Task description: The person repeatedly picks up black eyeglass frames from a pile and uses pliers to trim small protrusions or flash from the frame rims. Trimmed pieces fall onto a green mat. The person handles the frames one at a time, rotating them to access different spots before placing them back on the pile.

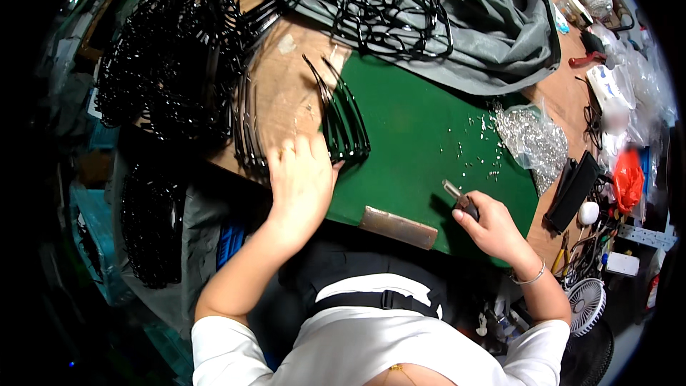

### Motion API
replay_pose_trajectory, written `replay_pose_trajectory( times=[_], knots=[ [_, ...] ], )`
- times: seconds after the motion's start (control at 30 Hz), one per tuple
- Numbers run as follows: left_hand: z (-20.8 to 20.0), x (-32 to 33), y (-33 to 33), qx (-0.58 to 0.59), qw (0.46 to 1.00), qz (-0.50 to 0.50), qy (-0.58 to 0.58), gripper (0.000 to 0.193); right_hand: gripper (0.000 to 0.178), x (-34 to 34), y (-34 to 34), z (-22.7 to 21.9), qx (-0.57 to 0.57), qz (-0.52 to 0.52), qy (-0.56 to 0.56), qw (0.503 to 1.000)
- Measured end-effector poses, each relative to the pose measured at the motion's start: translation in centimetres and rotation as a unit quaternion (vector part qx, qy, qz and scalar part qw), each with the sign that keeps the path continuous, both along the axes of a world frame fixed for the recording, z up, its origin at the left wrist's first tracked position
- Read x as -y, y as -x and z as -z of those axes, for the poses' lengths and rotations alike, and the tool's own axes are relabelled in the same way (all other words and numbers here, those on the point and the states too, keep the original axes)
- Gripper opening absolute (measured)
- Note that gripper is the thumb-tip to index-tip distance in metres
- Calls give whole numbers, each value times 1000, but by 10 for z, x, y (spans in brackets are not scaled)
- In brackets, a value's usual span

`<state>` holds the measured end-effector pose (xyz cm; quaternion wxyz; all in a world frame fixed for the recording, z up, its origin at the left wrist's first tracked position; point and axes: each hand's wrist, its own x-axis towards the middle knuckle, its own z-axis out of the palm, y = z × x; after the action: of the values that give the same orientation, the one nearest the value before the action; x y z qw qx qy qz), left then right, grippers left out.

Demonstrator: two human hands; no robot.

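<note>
Head view. White-sleeved forearms enter from the lower edge. Left hand (300, 182) lies flat, palm down and fingers (289, 157) spread, at the left edge of a green mat (421, 136) on the brown counter (282, 93); it grasps nothing, its fingertips touching a small stack of glossy black frame arms (343, 118), thin, curved strips fanned side by side. Right hand (493, 229) is clenched around a small metal-tipped hand tool (459, 200), its tip pointing up-left over the mat, well apart from the frame arms. Small silvery metal parts (475, 154) lie scattered on the mat beside a clear bag (532, 139) of them. A flat brown rectangular block (398, 227) lies at the mat's near edge, between the hands. Tangled glossy black frames (171, 64) heap at far left; grey cloth (500, 36) lies crumpled beyond.
</note>
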<state>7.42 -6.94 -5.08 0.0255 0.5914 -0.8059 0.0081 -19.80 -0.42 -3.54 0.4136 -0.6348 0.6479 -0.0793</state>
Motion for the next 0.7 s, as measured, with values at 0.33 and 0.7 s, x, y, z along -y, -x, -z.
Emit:
replay_pose_trajectory(
  times=[0.33,0.7],
  knots=[
    [-124,2,-72,-132,968,210,48,31,27,-2,4,5,-7,-4,-7,1000],
    [-104,135,-197,21,998,24,53,25,28,-4,10,1,59,3,-5,998]
  ],
)
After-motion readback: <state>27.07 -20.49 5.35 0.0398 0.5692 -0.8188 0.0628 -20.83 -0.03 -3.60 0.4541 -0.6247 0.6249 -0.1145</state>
